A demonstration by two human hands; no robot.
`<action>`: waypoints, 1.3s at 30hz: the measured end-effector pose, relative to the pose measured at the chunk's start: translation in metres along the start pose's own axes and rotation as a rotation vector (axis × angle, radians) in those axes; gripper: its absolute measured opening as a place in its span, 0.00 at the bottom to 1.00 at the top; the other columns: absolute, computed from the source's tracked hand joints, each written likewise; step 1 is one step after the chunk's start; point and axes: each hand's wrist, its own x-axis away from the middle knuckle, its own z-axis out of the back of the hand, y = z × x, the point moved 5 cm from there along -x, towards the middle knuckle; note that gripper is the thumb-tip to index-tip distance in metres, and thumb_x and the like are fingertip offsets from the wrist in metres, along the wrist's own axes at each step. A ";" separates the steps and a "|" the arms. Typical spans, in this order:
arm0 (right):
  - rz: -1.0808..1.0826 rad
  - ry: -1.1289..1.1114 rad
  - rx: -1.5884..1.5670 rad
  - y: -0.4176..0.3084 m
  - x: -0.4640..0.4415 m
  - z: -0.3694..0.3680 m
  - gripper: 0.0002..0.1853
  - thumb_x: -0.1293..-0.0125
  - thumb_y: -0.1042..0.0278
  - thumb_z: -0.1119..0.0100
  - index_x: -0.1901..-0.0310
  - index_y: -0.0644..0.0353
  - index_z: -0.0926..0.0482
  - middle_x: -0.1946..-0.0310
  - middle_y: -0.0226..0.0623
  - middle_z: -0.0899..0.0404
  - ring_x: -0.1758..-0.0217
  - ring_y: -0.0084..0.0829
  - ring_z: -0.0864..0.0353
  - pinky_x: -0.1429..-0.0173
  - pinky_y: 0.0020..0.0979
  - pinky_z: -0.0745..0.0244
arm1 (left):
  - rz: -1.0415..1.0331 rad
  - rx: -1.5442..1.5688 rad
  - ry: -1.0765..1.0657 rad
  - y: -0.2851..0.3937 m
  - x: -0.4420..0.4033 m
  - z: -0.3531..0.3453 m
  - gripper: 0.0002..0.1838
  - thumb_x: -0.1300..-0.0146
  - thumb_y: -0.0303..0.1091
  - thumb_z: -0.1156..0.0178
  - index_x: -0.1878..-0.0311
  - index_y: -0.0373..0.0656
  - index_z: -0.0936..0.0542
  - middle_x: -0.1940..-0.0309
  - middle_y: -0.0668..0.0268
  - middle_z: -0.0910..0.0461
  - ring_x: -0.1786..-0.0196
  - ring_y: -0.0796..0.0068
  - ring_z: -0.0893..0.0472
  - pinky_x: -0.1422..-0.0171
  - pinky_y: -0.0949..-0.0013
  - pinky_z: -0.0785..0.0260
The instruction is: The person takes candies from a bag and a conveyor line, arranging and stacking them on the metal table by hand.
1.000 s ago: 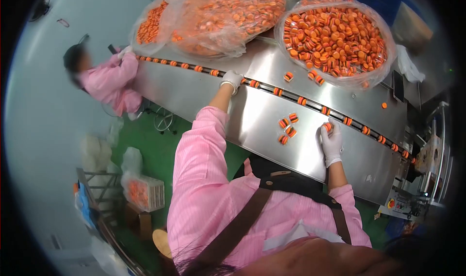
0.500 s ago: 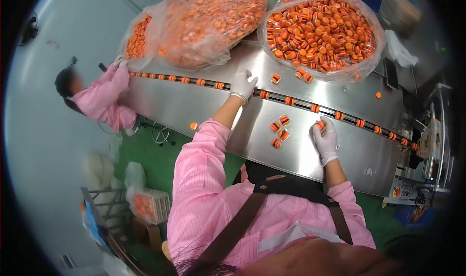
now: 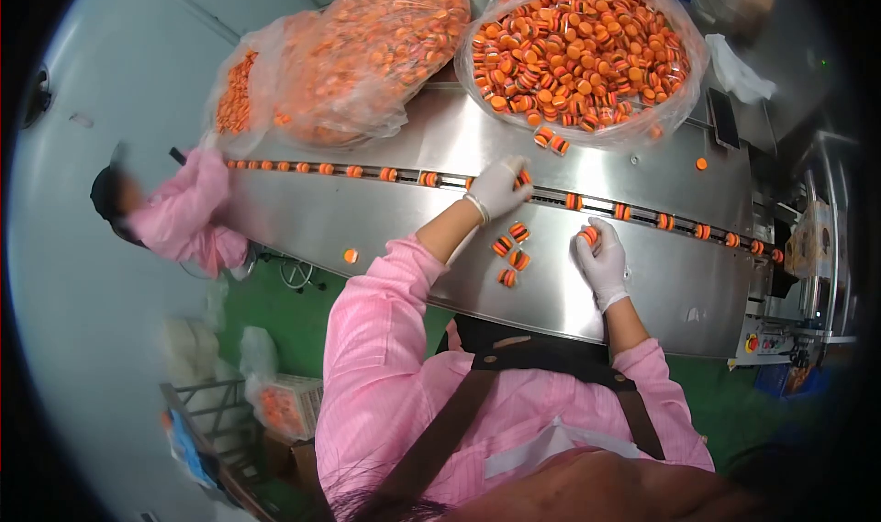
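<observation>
Nearest us, below the steel counter [image 3: 679, 274]'s front edge, are a striped pink shirt [image 3: 385, 338] and a dark apron [image 3: 551, 345]. Just in from that edge, our gloved right hand [image 3: 603, 265] pinches a burger-shaped candy [image 3: 588, 235] between thumb and fingertips. To its left, four wrapped candies [image 3: 519, 260] lie loose on the steel. Farther in, our gloved left hand [image 3: 496, 191] curls around another candy [image 3: 522, 179] at the conveyor channel [image 3: 551, 195]; we cannot tell whether its fingers grip or merely surround it. The channel carries a spaced single row of candies from the counter's left end toward its right. We judge a light pinch at the sides best, so the layers stay stacked and neighbouring candies go unknocked. Toward the far edge sits an open plastic bag [image 3: 695, 58] heaped with candies. Beyond the left end is a co-worker [image 3: 184, 210] in pink. We can read no brand, label or writing.
</observation>
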 end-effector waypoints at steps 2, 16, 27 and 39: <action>-0.003 0.004 0.011 -0.002 0.001 0.001 0.21 0.40 0.62 0.35 0.48 0.61 0.23 0.62 0.40 0.20 0.71 0.28 0.22 0.62 0.28 0.25 | -0.170 0.021 -0.090 0.012 0.017 -0.018 0.17 0.43 0.37 0.37 0.54 0.38 0.24 0.59 0.50 0.22 0.54 0.49 0.21 0.48 0.56 0.28; -0.040 -0.008 0.076 -0.011 0.003 0.006 0.19 0.42 0.63 0.35 0.49 0.57 0.23 0.64 0.38 0.21 0.74 0.29 0.23 0.65 0.30 0.25 | 0.303 -0.038 0.349 -0.007 -0.098 -0.007 0.30 0.41 0.50 0.35 0.48 0.33 0.29 0.51 0.42 0.25 0.50 0.43 0.22 0.45 0.53 0.27; 0.007 -0.036 0.104 -0.010 0.007 0.005 0.18 0.42 0.64 0.36 0.50 0.57 0.22 0.65 0.38 0.21 0.75 0.31 0.23 0.66 0.31 0.25 | 0.681 0.106 0.287 -0.076 -0.130 -0.031 0.30 0.51 0.38 0.33 0.51 0.26 0.30 0.65 0.49 0.18 0.61 0.54 0.16 0.54 0.61 0.23; 0.024 -0.056 0.135 -0.013 0.009 0.000 0.18 0.43 0.64 0.36 0.50 0.57 0.22 0.66 0.38 0.22 0.75 0.32 0.23 0.66 0.32 0.26 | 0.207 0.182 0.093 -0.021 -0.002 -0.029 0.14 0.46 0.36 0.35 0.63 0.37 0.22 0.70 0.56 0.21 0.65 0.60 0.19 0.57 0.62 0.26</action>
